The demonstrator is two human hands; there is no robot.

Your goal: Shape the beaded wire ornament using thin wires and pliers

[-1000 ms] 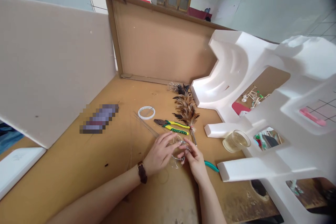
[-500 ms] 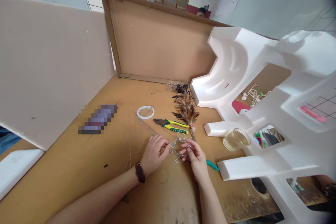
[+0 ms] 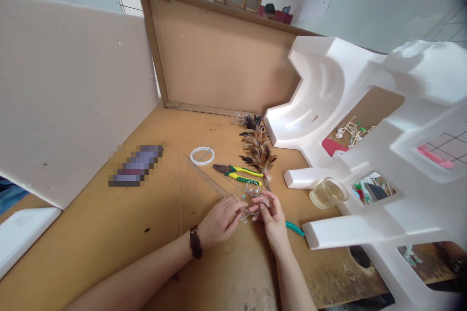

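Observation:
My right hand (image 3: 273, 216) is closed on a round silver wire ornament (image 3: 251, 192) with small clear and bluish beads, held just above the tabletop. My left hand (image 3: 221, 221), with a brown wrist strap, has its fingers pinched at the ornament's left side. A thin wire shows at those fingertips; its full course is too fine to follow. Beyond the hands lie yellow-and-green pliers (image 3: 237, 174), jaws to the left. A stick of brown and black feathers (image 3: 257, 148) lies behind them. Beside my right wrist, a teal handle (image 3: 295, 229) shows partly.
A white ring (image 3: 202, 156) and loose thin wires lie left of the pliers. To the right, a glass of pale liquid (image 3: 328, 193) stands by a white foam frame (image 3: 343, 228). Cardboard (image 3: 226, 58) and a white panel (image 3: 73, 92) border the table. A blurred-out object (image 3: 136, 165) lies left.
My left hand has moved slightly right and its fingers have come closer to the ornament. The ornament has turned a little in my right hand. In the background, a person's head has shifted left.

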